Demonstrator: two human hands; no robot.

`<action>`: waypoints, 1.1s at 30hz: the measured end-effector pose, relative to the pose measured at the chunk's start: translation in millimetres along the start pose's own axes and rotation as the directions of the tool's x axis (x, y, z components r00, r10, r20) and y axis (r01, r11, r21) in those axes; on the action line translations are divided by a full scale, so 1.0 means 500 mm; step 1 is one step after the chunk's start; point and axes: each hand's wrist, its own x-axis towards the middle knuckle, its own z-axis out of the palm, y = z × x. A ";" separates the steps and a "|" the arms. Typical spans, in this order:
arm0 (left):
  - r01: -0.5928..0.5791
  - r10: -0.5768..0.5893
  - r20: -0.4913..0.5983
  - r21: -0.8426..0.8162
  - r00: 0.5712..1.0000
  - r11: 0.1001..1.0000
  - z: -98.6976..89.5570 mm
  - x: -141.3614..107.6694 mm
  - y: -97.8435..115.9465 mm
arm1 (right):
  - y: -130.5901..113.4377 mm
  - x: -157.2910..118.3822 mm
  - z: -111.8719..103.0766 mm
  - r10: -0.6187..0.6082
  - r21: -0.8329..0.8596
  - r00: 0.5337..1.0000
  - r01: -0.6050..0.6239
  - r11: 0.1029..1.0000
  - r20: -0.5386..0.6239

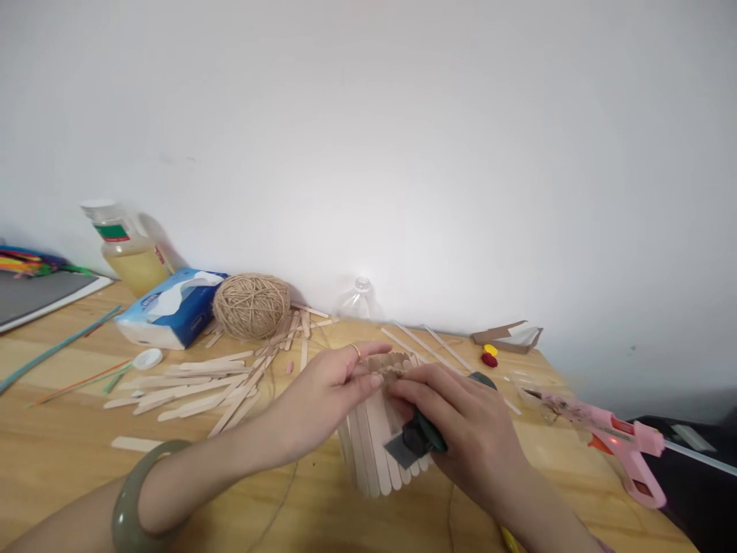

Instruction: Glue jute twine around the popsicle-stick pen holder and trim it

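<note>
A cup-shaped piece of upright wooden craft sticks [377,453] is in front of me, with twine round its upper part. My left hand [339,384] grips its top edge, thumb on the outside and index finger stretched over the rim. My right hand [461,418] is closed round a dark green tool with a flat grey blade [404,449], which points down-left across the sticks. The right fingertips also touch the twine near the rim. My hands hide much of the top and most of the tool, so its exact kind cannot be made out.
Loose craft sticks [196,384], a twine ball [252,305], a tissue pack [173,307] and a bottle of yellowish liquid [130,246] are on the left. A clear plastic bottle top [358,299] stands by the wall. A pink glue gun [627,442] lies right, its light on.
</note>
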 end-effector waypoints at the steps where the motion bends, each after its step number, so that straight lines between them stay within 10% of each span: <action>1: -0.014 0.014 -0.010 0.026 1.000 1.000 0.000 0.000 -0.001 | -0.003 0.000 0.000 -0.038 -0.047 0.999 0.038 0.998 0.001; 9: -0.014 0.010 0.018 0.258 1.000 0.966 0.005 -0.002 0.006 | -0.024 -0.002 0.010 -0.096 -0.195 0.986 0.121 0.973 0.134; 21: -0.091 0.061 0.196 0.149 0.979 0.985 -0.020 0.020 -0.012 | -0.006 -0.020 0.027 -0.084 -0.192 0.996 0.086 0.978 0.022; 29: -0.111 0.084 0.140 0.202 0.987 0.973 -0.060 0.034 0.003 | 0.035 -0.025 -0.007 0.232 -0.187 0.958 -0.262 0.947 -0.168; 33: -0.063 0.046 0.108 0.154 0.993 0.986 -0.058 0.031 0.003 | 0.019 -0.016 -0.006 0.229 0.018 0.966 -0.229 0.973 -0.123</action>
